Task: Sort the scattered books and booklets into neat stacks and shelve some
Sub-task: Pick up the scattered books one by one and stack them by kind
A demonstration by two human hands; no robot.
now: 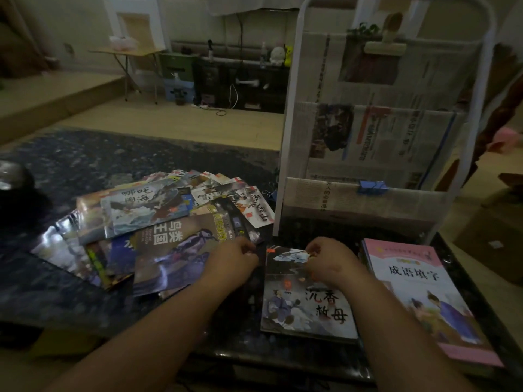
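A loose heap of books and booklets (152,222) covers the left middle of the dark table (56,292). A thin picture booklet (305,304) lies flat in front of me. My right hand (331,261) rests on its top edge with fingers curled, pinching the cover there. My left hand (235,264) sits at the booklet's left edge beside a dark bird book (175,258), fingers curled; what it holds is hidden. A pink-covered stack (418,295) lies to the right.
A white wire rack (376,131) lined with newspaper stands at the table's far right, a blue clip (372,188) on its lowest tier. A dark round object (14,182) sits at the left edge. Floor, a folding table and low cabinets lie beyond.
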